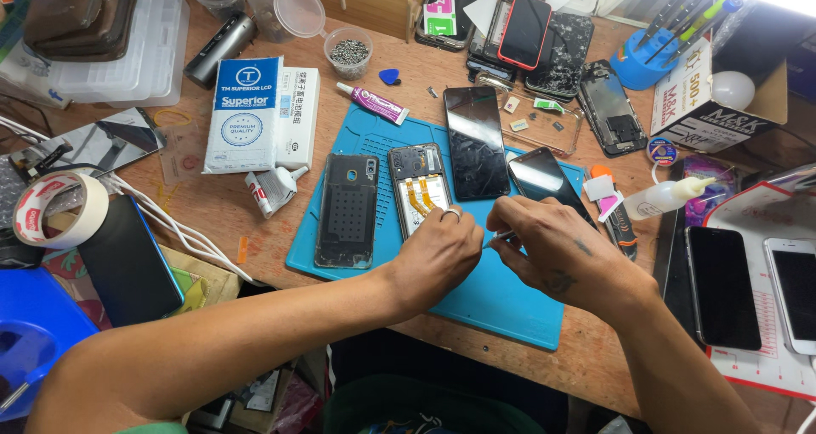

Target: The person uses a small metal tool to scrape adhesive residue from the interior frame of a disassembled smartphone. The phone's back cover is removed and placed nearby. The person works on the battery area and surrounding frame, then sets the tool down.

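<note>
On a blue work mat [501,302] lies an opened phone body [418,183] with orange flex cables showing. My left hand [438,260] rests on its lower end, fingers curled down on it, a ring on one finger. My right hand [557,247] sits just to the right and pinches a thin metal tool [503,236] whose tip points toward the phone. A detached black back cover [347,210] lies left of the phone. Two dark phone screens, one upright [474,141] and one slanted [544,179], lie to the right on the mat.
A white box [243,113] and glue tubes [372,102] lie behind the mat. Tape roll [59,209] and a dark phone [127,260] sit left. Broken phones [561,56], a blue tool holder [642,60], a squeeze bottle [667,198] and two phones [722,285] fill the right.
</note>
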